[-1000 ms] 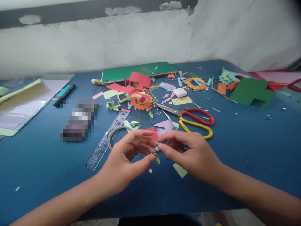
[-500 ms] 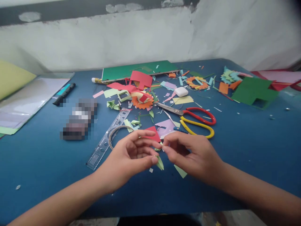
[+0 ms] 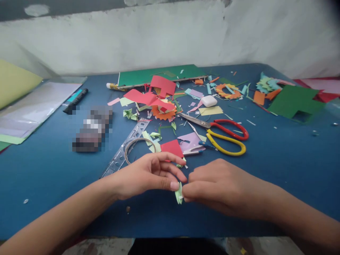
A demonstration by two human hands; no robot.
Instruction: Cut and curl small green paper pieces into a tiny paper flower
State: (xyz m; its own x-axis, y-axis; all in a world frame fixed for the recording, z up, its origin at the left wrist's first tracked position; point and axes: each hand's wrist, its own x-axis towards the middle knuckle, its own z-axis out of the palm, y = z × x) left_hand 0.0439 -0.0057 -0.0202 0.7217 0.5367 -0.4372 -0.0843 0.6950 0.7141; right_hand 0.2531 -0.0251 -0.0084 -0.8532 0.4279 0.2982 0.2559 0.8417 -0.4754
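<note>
Near the front edge of the blue table, a small folded light green paper piece (image 3: 179,193) hangs between my two hands. My left hand (image 3: 156,173) pinches its upper end with the thumb, the other fingers curved loosely above. My right hand (image 3: 219,186) is closed, its thumb and fingertips against the paper's right side; its curled fingers hide what else they may grip. Just beyond lie a red paper square (image 3: 172,149), a tape ring (image 3: 127,150) on a clear ruler (image 3: 117,161), and a purple paper scrap (image 3: 191,141).
Scissors with red and yellow handles (image 3: 228,136) lie right of centre. Behind are red cut paper (image 3: 162,85), orange paper rings (image 3: 227,91), a white case (image 3: 209,101) and a green board (image 3: 159,75). Plastic-sleeved sheets (image 3: 34,106) and a black marker (image 3: 77,101) are at left.
My right hand has come lower, from the left fingertips to the side of the green paper, and its fingers have curled in. The green paper now hangs more upright. The view has shifted slightly.
</note>
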